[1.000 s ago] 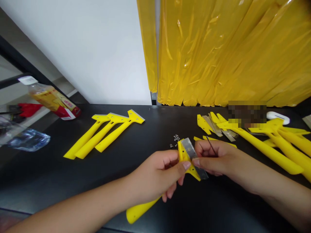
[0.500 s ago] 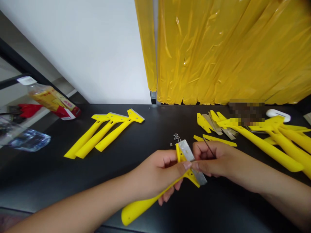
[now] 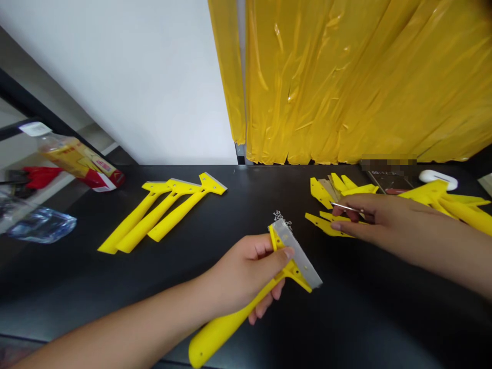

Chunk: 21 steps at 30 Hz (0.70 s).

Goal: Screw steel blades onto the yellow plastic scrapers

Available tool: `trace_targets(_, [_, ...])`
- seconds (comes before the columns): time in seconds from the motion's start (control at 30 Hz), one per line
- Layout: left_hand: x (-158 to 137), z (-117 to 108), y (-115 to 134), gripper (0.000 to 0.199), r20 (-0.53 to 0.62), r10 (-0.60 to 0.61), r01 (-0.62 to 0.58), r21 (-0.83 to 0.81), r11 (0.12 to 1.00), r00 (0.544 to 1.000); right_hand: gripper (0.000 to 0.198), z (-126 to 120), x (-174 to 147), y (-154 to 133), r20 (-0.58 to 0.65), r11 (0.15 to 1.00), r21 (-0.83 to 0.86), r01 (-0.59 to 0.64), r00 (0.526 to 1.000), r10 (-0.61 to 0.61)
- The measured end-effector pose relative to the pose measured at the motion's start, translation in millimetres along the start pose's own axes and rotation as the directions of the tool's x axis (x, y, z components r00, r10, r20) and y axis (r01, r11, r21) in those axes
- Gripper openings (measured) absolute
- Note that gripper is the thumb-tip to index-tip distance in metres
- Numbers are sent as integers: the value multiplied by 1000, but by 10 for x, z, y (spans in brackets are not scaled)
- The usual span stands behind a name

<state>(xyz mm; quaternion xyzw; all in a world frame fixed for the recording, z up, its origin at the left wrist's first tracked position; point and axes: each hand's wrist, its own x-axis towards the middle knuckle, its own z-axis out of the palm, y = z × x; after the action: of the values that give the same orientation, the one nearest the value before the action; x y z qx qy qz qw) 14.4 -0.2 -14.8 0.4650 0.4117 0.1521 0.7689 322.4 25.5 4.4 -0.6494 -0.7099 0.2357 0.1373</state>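
My left hand point(image 3: 246, 274) is closed round a yellow scraper point(image 3: 217, 335), its handle pointing down to the left. The thumb presses a flat metal blade point(image 3: 302, 259) against the scraper's head, where screw holes show in the yellow plastic. My right hand point(image 3: 378, 218) is at the flat yellow plates point(image 3: 321, 225) on the right, thumb by the nearest ones. A thin metal rod point(image 3: 346, 207) sticks out from its curled fingers; the rod's other end is hidden. Small screws point(image 3: 280, 216) lie just beyond the scraper's head.
Three yellow scrapers point(image 3: 177, 215) with blades lie side by side at left. Behind them are a tilted drink bottle point(image 3: 79, 159) and a clear blue container point(image 3: 42, 225). More yellow handles point(image 3: 469, 215), a dark phone-like device point(image 3: 390, 179) and a white case point(image 3: 438, 178) sit at right.
My right hand has left the blade and moved right and away from me to the yellow plates, still with the rod. The blade now lies along the scraper's head under my left thumb.
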Motion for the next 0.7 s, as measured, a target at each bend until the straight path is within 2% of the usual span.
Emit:
trace_targets(0.1, [10,-10,-7,39,8,-4,4,-7,1000,1000,44,-15,77,147,-3,969,-239,-70,997,71])
trace_targets(0.2, [16,-16,-14,40,13,-10,10,-6,1000,1000,42,84,114,131,45,971,-241,5,999,6])
trace_targets(0.4, [4,6,11,38,2,-17,17,-3,1000,1000,37,263,74,92,-2,970,-192,150,988,-153])
trace_targets(0.6, [-3,7,16,39,9,-18,18,7,1000,1000,42,241,54,168,-83,942,-312,125,984,-158])
trace_targets(0.7, [0,3,9,37,8,-27,27,10,1000,1000,38,266,23,108,-62,928,-303,215,968,-244])
